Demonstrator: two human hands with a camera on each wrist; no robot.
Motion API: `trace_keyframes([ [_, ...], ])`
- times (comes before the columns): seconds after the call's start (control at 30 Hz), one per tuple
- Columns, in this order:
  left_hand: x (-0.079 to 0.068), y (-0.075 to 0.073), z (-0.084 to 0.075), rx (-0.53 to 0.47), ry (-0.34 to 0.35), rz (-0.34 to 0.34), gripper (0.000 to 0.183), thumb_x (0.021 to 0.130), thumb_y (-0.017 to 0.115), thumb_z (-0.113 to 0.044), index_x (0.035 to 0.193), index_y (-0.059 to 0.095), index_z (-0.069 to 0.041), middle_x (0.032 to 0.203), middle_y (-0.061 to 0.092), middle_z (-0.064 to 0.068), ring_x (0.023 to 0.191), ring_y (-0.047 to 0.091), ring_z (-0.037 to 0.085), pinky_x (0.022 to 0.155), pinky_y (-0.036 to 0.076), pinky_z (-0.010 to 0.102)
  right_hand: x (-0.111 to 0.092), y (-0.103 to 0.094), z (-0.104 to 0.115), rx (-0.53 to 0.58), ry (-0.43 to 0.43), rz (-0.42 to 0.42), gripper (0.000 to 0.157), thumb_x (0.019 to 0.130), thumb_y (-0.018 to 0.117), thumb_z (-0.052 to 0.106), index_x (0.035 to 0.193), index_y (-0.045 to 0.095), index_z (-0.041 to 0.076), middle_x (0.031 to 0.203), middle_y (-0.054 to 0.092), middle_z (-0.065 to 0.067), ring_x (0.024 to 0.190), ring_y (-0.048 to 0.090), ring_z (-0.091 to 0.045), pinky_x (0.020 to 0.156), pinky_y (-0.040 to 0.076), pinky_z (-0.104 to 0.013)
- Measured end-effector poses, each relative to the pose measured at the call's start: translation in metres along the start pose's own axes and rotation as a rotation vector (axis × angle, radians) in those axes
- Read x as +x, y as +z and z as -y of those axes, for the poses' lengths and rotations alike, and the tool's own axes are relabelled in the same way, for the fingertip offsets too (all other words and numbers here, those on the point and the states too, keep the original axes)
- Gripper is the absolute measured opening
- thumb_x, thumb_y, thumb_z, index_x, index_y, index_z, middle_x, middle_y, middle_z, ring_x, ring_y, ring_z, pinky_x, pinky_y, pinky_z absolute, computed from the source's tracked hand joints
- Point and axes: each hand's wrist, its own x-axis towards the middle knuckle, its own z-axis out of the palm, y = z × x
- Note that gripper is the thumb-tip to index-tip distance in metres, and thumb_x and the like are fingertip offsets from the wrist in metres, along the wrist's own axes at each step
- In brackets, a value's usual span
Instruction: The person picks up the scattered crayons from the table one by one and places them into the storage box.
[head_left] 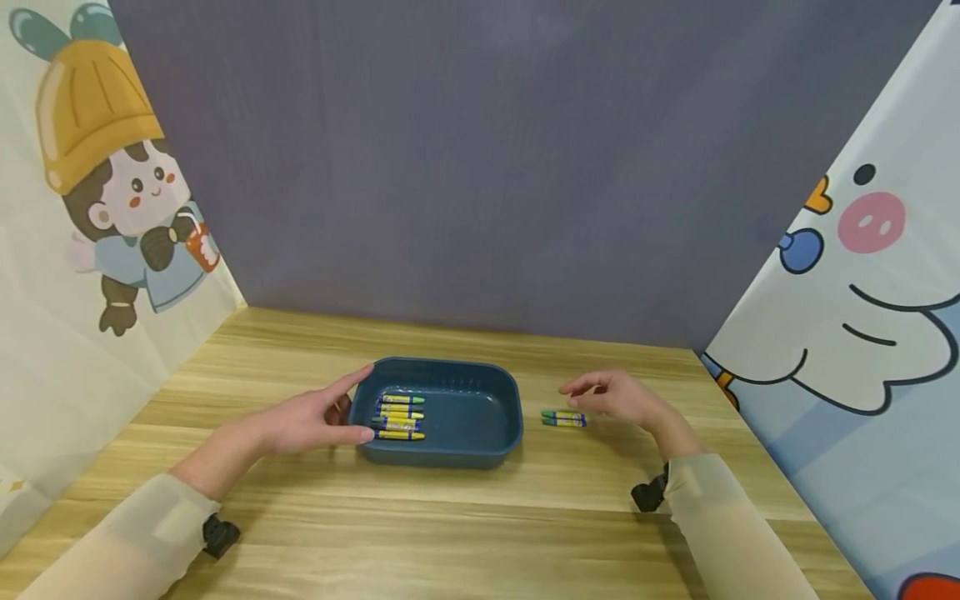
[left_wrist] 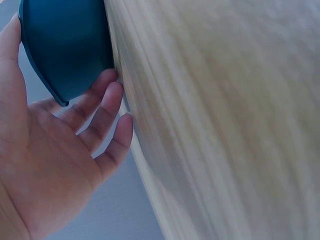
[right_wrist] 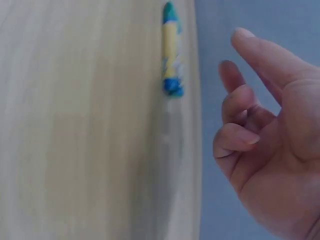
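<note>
A dark blue tray sits on the table, with several yellow-wrapped crayons side by side in its left part. My left hand spans the tray's left end, its thumb at the near corner and its index finger along the far one. In the left wrist view, the tray's outer wall lies between thumb and fingers. To the right of the tray, two green-tipped crayons lie close together. Just above and behind them hovers my right hand, fingers loosely bent and apart, holding nothing.
The wood-grain table ends at a grey panel behind. Printed cartoon panels stand along the left side and the right side.
</note>
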Motion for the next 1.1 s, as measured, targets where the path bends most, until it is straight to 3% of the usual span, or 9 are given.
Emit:
trace_keyframes([
  [0.33, -0.001, 0.0, 0.0, 0.005, 0.0, -0.005, 0.108, 0.1, 0.08, -0.052, 0.179, 0.011, -0.027, 0.108, 0.061, 0.006, 0.091, 0.06, 0.021, 0.078, 0.05, 0.031, 0.006, 0.003, -0.021, -0.026, 0.018, 0.039, 0.03, 0.105, 0.077, 0.028, 0.132, 0.08, 0.018, 0.136, 0.077, -0.007, 0.122, 0.069, -0.022, 0.093, 0.057, -0.036],
  [0.6, -0.001, 0.0, -0.001, 0.012, -0.007, -0.005, 0.108, 0.099, 0.079, -0.053, 0.179, 0.011, -0.026, 0.108, 0.062, 0.005, 0.092, 0.06, 0.021, 0.079, 0.05, 0.032, 0.012, 0.008, -0.027, -0.004, 0.041, 0.052, 0.03, 0.104, 0.078, 0.025, 0.132, 0.08, 0.014, 0.135, 0.078, -0.009, 0.11, 0.068, -0.016, 0.086, 0.055, -0.033],
  [1.1, -0.001, 0.0, 0.0, 0.016, -0.004, -0.007, 0.108, 0.099, 0.079, -0.054, 0.179, 0.012, -0.026, 0.109, 0.062, 0.005, 0.092, 0.06, 0.021, 0.079, 0.05, 0.032, 0.012, 0.008, -0.03, 0.021, 0.044, 0.024, 0.032, 0.105, 0.076, 0.022, 0.134, 0.08, 0.013, 0.14, 0.074, -0.014, 0.114, 0.07, -0.019, 0.09, 0.057, -0.036],
])
